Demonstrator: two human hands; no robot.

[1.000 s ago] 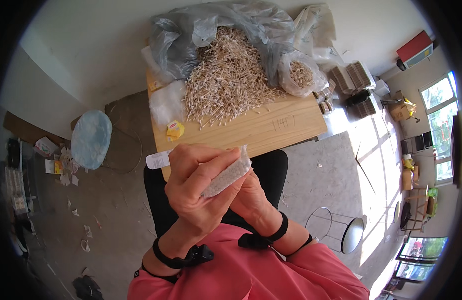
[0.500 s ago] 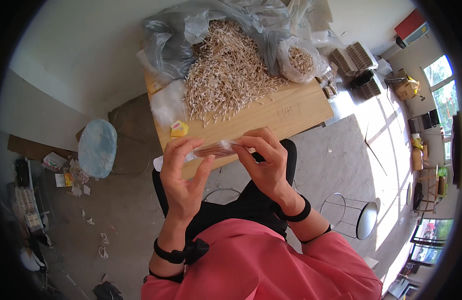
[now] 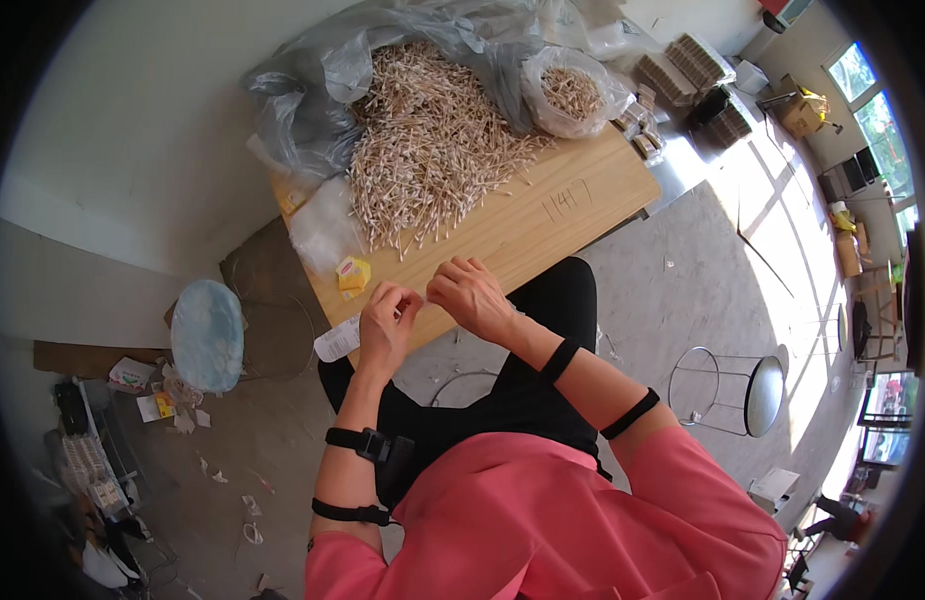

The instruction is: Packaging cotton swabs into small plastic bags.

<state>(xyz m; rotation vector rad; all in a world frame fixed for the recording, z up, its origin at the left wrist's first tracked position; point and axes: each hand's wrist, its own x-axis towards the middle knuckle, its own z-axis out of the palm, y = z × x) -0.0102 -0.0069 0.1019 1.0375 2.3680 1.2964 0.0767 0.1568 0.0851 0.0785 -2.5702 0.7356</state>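
Over the near edge of the wooden table (image 3: 542, 237), my left hand (image 3: 386, 318) is closed in a pinch, thumb against fingers. My right hand (image 3: 472, 297) is beside it, fingers curled down and almost meeting the left fingertips. What they hold between them is tiny or hidden; I cannot make it out. A white printed paper (image 3: 339, 341) lies by the left hand at the table's edge. Beyond that hand sits a small yellow packet (image 3: 352, 275). Farther back spreads a large heap of cotton swabs (image 3: 432, 150), with clear plastic bags (image 3: 324, 222) to its left.
Grey plastic sheeting (image 3: 317, 110) surrounds the heap's back. A clear bag of swabs (image 3: 570, 100) stands at the back right, near stacked packs (image 3: 697, 62). A pale blue stool (image 3: 208, 335) is at left, a round metal-legged stool (image 3: 765, 395) at right. Scraps (image 3: 187, 400) litter the floor.
The clear packet of cotton swabs held between both hands is no longer visible. My hands have drawn closer together, and the right has turned knuckles up. The view has shifted slightly.
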